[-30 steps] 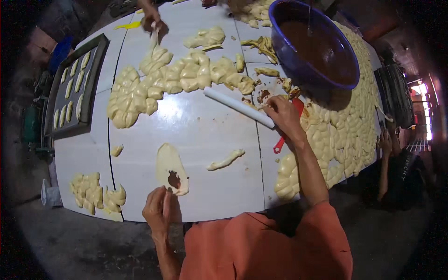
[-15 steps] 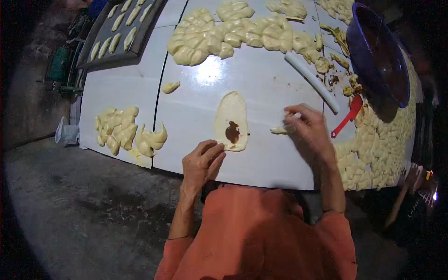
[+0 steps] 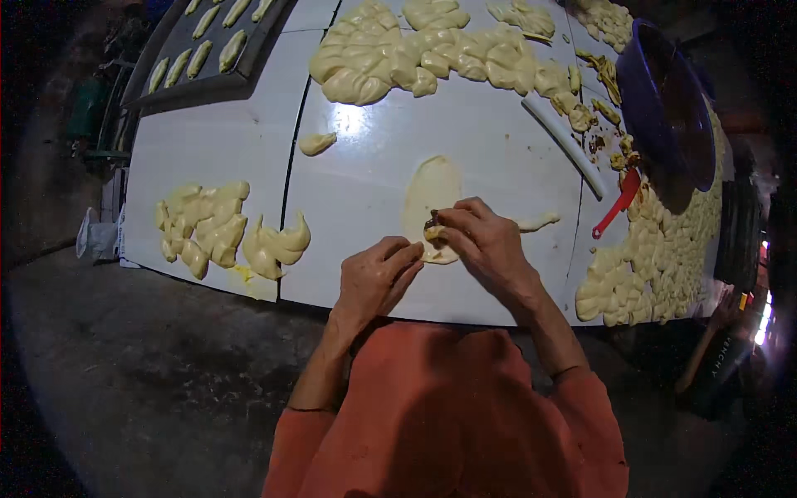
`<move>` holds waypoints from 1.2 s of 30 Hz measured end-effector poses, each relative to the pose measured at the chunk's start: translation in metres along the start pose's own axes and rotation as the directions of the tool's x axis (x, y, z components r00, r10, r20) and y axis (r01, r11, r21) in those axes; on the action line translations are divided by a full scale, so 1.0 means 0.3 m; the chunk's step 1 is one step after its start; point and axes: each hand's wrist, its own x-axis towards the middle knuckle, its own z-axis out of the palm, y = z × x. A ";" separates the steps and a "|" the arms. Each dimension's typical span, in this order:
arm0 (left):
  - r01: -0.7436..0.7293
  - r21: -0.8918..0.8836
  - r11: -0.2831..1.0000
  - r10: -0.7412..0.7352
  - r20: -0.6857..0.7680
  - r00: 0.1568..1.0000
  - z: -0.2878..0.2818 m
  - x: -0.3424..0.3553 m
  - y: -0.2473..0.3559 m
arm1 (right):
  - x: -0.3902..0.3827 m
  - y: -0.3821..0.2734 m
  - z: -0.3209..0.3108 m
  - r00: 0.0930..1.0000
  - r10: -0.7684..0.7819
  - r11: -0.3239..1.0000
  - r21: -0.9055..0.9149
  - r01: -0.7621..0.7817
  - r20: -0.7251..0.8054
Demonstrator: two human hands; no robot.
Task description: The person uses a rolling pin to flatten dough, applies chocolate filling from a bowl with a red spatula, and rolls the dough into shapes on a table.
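Observation:
A flat oval dough sheet (image 3: pixel 432 178) lies before me with a dark brown filling on its lower half. My left hand (image 3: pixel 382 274) pinches the lower left edge of this sheet with bent fingers. Over the filling, my right hand (image 3: pixel 480 242) grips a small yellowish piece (image 3: pixel 434 232), partly hidden by the fingers. Just right of the sheet lies a long pale dough strip (image 3: pixel 540 221). A white rod (image 3: pixel 564 145) and a red plastic utensil (image 3: pixel 618 203) rest farther right on the white tabletop (image 3: pixel 357 166).
Dough lumps (image 3: pixel 365 58) spread across the back, front left (image 3: pixel 203 224) and right (image 3: pixel 656 257). A tray of shaped dough (image 3: pixel 199 60) sits at the back left, a purple basin (image 3: pixel 660 108) at the right. Another person (image 3: pixel 710 357) is at the far right.
My right hand has come from beside the rod to over the filling, now with a piece in its fingers. My left hand stays at the sheet's edge. The view has swung too.

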 end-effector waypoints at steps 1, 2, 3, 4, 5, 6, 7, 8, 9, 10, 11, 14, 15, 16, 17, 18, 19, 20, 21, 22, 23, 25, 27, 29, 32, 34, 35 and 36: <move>0.000 -0.004 1.000 0.000 0.001 1.000 -0.001 0.000 -0.009 | -0.005 -0.004 -0.006 1.000 0.003 1.000 -0.002 -0.003 0.001; -0.014 0.000 1.000 0.014 0.013 1.000 -0.001 0.000 -0.017 | -0.011 -0.016 -0.015 0.995 0.098 0.994 0.044 -0.099 0.025; -0.028 0.003 1.000 0.028 0.025 0.999 -0.001 0.000 -0.024 | -0.015 -0.023 -0.018 0.980 0.191 0.977 0.088 -0.195 0.052; -0.044 0.028 0.999 0.043 0.035 0.998 -0.008 0.005 -0.025 | -0.022 -0.017 -0.004 0.993 0.119 0.990 0.068 -0.120 0.017; -0.050 0.022 0.999 0.049 0.039 0.998 -0.008 0.009 -0.028 | -0.032 -0.021 0.002 0.994 0.103 0.993 0.051 -0.104 0.031; -0.061 0.029 0.998 0.059 0.046 0.997 -0.006 0.014 -0.030 | -0.038 -0.030 0.003 0.993 0.118 0.993 0.029 -0.119 0.028; -0.071 0.039 0.997 0.069 0.053 0.996 -0.007 0.016 -0.034 | -0.041 -0.041 0.003 0.991 0.132 0.991 0.009 -0.132 0.026; -0.090 0.046 0.995 0.086 0.069 0.994 -0.012 0.019 -0.036 | -0.046 -0.048 -0.003 0.990 0.138 0.990 0.008 -0.138 0.024; -0.093 0.042 0.995 0.090 0.074 0.993 -0.015 0.022 -0.038 | -0.051 -0.053 -0.013 0.992 0.128 0.992 0.021 -0.128 -0.019; -0.119 0.057 0.991 0.113 0.092 0.989 -0.017 0.021 -0.042 | -0.056 -0.056 -0.018 0.992 0.115 0.993 0.038 -0.112 -0.061; -0.145 0.072 0.987 0.136 0.110 0.985 -0.017 0.021 -0.045 | -0.065 -0.061 -0.030 0.991 0.116 0.993 0.042 -0.113 -0.060; -0.193 0.096 0.977 0.181 0.116 0.977 0.004 0.020 -0.067 | -0.104 -0.074 -0.047 0.989 0.013 0.997 -0.072 -0.002 0.146; -0.224 0.096 0.970 0.215 0.100 0.972 0.006 0.024 -0.069 | -0.112 -0.068 -0.026 0.990 0.017 0.997 -0.073 -0.007 0.143; -0.219 0.090 0.972 0.207 0.124 0.970 -0.001 0.037 -0.057 | -0.116 -0.061 -0.004 0.995 -0.005 0.995 -0.098 0.015 0.099; -0.224 0.088 0.971 0.212 0.126 0.969 -0.002 0.046 -0.043 | -0.116 -0.058 0.007 0.998 -0.030 0.992 -0.123 0.036 0.057; -0.169 0.041 0.985 0.164 0.107 0.981 -0.001 0.054 -0.028 | -0.112 -0.053 0.006 0.998 -0.054 0.997 -0.054 0.055 0.015; -0.111 -0.003 0.994 0.111 0.091 0.990 -0.007 0.059 -0.020 | -0.106 -0.055 -0.002 0.999 -0.053 0.997 -0.051 0.054 0.012; -0.059 -0.052 0.997 0.063 0.079 0.995 -0.020 0.062 -0.019 | -0.100 -0.060 -0.015 0.999 0.033 0.997 0.068 -0.032 -0.015; -0.059 -0.048 0.997 0.062 0.081 0.995 -0.026 0.071 -0.023 | -0.095 -0.059 -0.021 0.992 0.120 0.976 0.188 -0.112 -0.030; 0.013 -0.055 0.998 -0.013 0.005 1.000 -0.024 0.087 -0.026 | -0.093 -0.050 -0.025 0.973 0.227 0.945 0.248 -0.212 -0.034; 0.085 -0.066 0.994 -0.090 -0.072 0.993 -0.023 0.100 -0.027 | -0.080 -0.048 -0.028 0.972 0.231 0.944 0.248 -0.216 -0.033; 0.163 -0.011 0.987 -0.164 -0.027 0.986 -0.022 0.122 -0.043 | -0.034 -0.049 -0.040 0.943 0.328 0.903 0.308 -0.298 -0.049; 0.164 0.035 0.986 -0.163 -0.042 0.986 -0.019 0.129 -0.048 | -0.023 -0.022 -0.029 0.980 0.180 0.968 0.193 -0.162 -0.080; 0.166 0.036 0.986 -0.165 -0.019 0.986 -0.022 0.118 -0.048 | -0.022 -0.023 -0.020 0.985 0.172 0.984 0.040 -0.172 -0.014; 0.073 0.054 0.996 -0.074 0.017 0.997 -0.037 0.111 -0.036 | -0.029 -0.051 -0.050 0.984 0.178 0.983 0.037 -0.178 0.009; -0.030 0.100 0.995 0.022 0.079 0.997 -0.057 0.124 0.007 | -0.040 -0.026 -0.044 0.996 0.081 0.996 -0.043 -0.079 0.042; -0.029 0.101 0.995 0.021 0.079 0.997 -0.051 0.125 -0.002 | -0.040 -0.014 -0.029 0.996 0.080 0.996 -0.042 -0.078 0.043; -0.090 0.113 0.990 0.079 0.098 0.992 -0.038 0.129 -0.023 | -0.038 -0.006 -0.015 0.999 0.024 0.997 -0.076 -0.021 0.037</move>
